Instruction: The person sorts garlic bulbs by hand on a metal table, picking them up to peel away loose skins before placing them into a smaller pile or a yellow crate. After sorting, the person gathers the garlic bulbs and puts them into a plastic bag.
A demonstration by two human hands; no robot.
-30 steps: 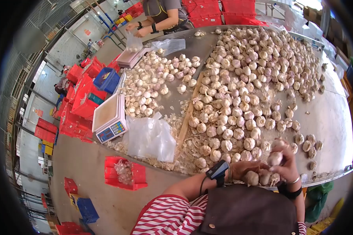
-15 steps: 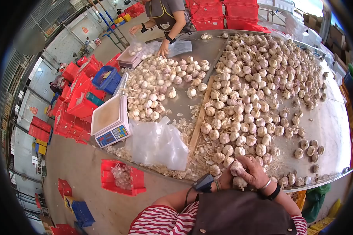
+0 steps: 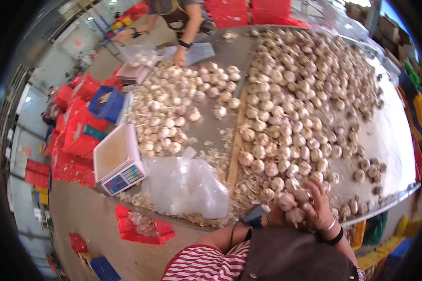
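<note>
Now the right grip (image 3: 320, 210) curls round garlic (image 3: 287, 202), left grip (image 3: 275, 216) half-hidden, can't tell how closed; bag (image 3: 185, 187) beside strip (image 3: 237, 145).

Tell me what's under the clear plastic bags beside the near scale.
Loose garlic skins show around the edges of the plastic bags. Directly beneath, the cloudy, crumpled plastic covers the table, so I can't tell what lies there.

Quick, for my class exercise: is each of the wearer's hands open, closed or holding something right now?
Left hand: beside the garlic bulbs, mostly hidden; its grip cannot be told.
Right hand: fingers curled around garlic bulbs.
</note>
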